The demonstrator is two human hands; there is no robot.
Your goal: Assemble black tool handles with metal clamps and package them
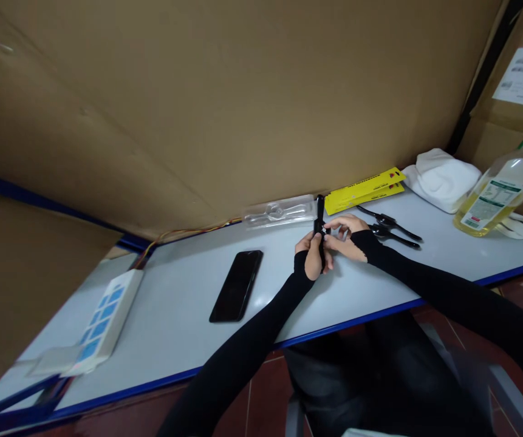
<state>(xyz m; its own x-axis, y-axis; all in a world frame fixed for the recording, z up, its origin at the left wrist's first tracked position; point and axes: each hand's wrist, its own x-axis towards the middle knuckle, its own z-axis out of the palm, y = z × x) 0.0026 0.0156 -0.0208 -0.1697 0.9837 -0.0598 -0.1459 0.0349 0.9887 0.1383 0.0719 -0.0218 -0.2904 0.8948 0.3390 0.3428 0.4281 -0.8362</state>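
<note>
My left hand point(312, 258) is closed around a black wristwatch point(320, 208), one end of its strap pointing up toward the back wall. Close against its right side, my right hand point(351, 233) has its fingers bent at the middle of the watch. A small pale spot shows between the fingertips, too small to name. Beyond my right wrist lie two more black wristwatches point(391, 223), straps stretched out. Behind the hands rest a clear plastic blister pack point(280, 211) and several yellow cards point(364, 189).
A black phone point(237, 285) lies left of my hands. Farther left is a white power strip point(110, 315) with blue sockets. On the right stand a bottle of yellow liquid point(493, 197) and a white cloth bundle point(443, 179). Cardboard walls point(261, 91) enclose the table's back.
</note>
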